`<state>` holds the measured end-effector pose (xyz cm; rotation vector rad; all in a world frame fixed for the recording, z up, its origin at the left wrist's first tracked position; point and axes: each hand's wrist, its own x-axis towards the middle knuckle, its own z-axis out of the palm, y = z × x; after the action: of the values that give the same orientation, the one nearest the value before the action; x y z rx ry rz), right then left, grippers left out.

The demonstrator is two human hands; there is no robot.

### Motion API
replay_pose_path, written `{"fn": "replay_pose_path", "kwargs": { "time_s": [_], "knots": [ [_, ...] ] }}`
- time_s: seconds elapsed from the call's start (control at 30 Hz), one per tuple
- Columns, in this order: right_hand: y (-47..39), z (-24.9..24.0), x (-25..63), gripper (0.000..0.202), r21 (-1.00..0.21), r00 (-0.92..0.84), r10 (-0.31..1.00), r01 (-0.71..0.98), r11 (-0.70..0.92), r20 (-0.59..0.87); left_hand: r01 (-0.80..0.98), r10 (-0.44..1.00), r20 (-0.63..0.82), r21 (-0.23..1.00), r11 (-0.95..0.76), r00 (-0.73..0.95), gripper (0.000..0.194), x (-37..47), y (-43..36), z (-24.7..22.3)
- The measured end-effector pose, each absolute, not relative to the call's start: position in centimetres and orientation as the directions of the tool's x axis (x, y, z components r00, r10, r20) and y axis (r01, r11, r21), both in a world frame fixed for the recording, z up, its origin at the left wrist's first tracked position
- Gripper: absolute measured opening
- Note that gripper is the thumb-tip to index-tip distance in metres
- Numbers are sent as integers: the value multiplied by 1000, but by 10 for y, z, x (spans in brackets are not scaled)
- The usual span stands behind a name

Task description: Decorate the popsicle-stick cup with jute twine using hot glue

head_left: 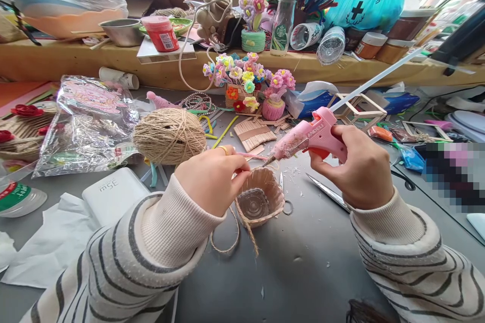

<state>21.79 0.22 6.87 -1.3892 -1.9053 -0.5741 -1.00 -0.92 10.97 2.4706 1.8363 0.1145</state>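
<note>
My right hand (359, 166) is wrapped around the handle of a pink hot glue gun (310, 136), with a long white glue stick (379, 78) out of its back. The gun's metal nozzle is at the far rim of a small basket (267, 212), which has a round clear bottom inside. At the basket's left rim, my left hand (212, 176) pinches thin jute twine (239, 232) between thumb and fingers; the exact grip is partly hidden. A loop of twine hangs below that hand, and a loose end trails down the basket's front.
A large ball of twine (170, 136) sits to the left, beside a white power bank (115, 194). Wooden sticks (254, 135) lie behind the basket. Small scissors (288, 206) touch its right side; a metal blade (328, 192) lies near my right hand. Yarn flowers (242, 78) stand farther back.
</note>
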Motion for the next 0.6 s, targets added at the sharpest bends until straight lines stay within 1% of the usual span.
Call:
{"fn": "replay_pose_path", "kwargs": {
  "time_s": [0.1, 0.2, 0.27, 0.43, 0.6],
  "knots": [
    [2, 69, 219, 24, -41, -183, 633, 946, 323, 752, 951, 955, 26, 88, -296, 295, 23, -10, -9, 110],
    [3, 68, 219, 24, -8, -203, 589, 942, 335, 782, 950, 954, 29, 83, -301, 300, 23, -10, -9, 110],
    [4, 69, 220, 23, 3, -213, 585, 941, 338, 782, 950, 953, 33, 76, -303, 301, 23, -10, -8, 110],
    [2, 72, 219, 19, -25, -208, 638, 941, 336, 742, 946, 948, 42, 64, -317, 315, 23, -11, -8, 109],
    [1, 72, 220, 19, -47, -186, 645, 944, 327, 741, 946, 947, 51, 53, -319, 317, 22, -12, -8, 107]
  ]
}}
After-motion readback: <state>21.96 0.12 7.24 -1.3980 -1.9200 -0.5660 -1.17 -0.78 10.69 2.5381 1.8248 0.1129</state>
